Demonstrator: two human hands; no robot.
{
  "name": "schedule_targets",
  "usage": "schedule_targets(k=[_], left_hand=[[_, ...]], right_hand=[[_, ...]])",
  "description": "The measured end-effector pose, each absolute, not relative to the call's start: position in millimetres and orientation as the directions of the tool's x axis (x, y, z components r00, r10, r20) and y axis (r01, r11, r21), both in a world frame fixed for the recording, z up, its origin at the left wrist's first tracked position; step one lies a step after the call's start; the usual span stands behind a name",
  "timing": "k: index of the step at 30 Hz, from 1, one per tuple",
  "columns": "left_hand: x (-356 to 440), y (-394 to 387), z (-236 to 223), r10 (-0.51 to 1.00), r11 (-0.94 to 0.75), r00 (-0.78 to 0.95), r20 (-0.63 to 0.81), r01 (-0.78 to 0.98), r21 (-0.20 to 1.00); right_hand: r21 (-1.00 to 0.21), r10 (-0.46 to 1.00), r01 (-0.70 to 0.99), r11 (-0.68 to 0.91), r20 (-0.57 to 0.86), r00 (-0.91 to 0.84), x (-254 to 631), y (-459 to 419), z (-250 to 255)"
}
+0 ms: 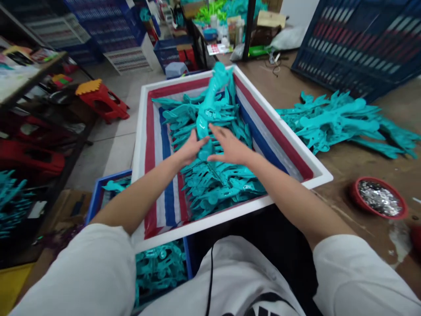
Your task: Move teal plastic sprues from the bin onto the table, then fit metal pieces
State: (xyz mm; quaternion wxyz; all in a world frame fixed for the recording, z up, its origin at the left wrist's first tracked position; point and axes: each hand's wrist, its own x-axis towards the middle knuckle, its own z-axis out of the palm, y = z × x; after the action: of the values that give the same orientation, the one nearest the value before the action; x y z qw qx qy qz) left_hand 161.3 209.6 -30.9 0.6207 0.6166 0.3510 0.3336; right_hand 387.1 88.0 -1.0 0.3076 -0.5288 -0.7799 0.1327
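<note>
From the head camera we look down at our two bare arms reaching forward. Our left hand (189,149) and right hand (231,147) both lie on one heap of teal moulded plastic clips (213,188), joined on runners and too many and too tangled to count. Both grips are spread, fingers apart, pressing on nothing we can pick out and pinching nothing. The two hands sit just beside each other, fingertips nearly meeting over a thick teal runner (205,125) that rises toward 12 o'clock.

The heap lies in the middle of one white foam box (204,226), lined with a red, white and blue striped sheet (167,206). A second teal bunch (335,123) lies outside the box at 3 o'clock, on the brown counter (315,83). Beyond it, at 4 o'clock, sits one red bowl (357,193) of silver sequins (378,197), and at 2 o'clock one dark blue mesh crate (358,44) leans at the counter's far edge.

At 7 o'clock, just below the box, one blue crate (98,197) holds more teal clips (161,272). More teal pieces (9,197) sit on a dark shelf (33,74) at 9 o'clock. One red plastic stool (98,98) stands on the floor at 10 o'clock, and a stack of blue crates (105,30) rises at 11 o'clock.
</note>
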Motion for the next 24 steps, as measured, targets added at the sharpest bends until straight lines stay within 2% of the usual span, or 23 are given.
schedule_targets(k=[1,3,9,11,15,18,21,24], left_hand=[[171,193,-28,0.81,0.07,0.586,-0.003,-0.091,0.993],[185,169,-22,0.752,0.138,0.658,0.031,-0.202,0.97],[188,169,-8,0.797,0.097,0.603,0.033,-0.181,0.979],[185,175,-5,0.806,0.108,0.591,0.025,-0.188,0.976],[184,183,-2,0.808,0.139,0.589,0.027,-0.234,0.962],[179,192,-1,0.793,0.195,0.61,0.008,-0.265,0.944],[169,207,-1,0.756,0.22,0.654,-0.006,-0.245,0.944],[159,223,-3,0.723,0.202,0.691,-0.012,-0.194,0.96]], right_hand=[[-0.517,0.895,0.741,0.428,0.353,-0.271,375,89,-7],[-0.496,0.881,0.745,0.446,0.391,-0.268,366,91,-17],[-0.52,0.876,0.71,0.475,0.357,-0.324,389,91,-18],[-0.565,0.883,0.682,0.464,0.355,-0.307,391,90,-15],[-0.718,0.902,0.594,0.364,0.43,-0.034,391,88,-12],[-0.775,0.852,0.572,0.269,0.468,0.234,407,95,-8],[-0.831,0.714,0.52,0.198,0.486,0.504,449,107,1],[-0.795,0.478,0.578,0.184,0.586,0.654,512,111,13]])
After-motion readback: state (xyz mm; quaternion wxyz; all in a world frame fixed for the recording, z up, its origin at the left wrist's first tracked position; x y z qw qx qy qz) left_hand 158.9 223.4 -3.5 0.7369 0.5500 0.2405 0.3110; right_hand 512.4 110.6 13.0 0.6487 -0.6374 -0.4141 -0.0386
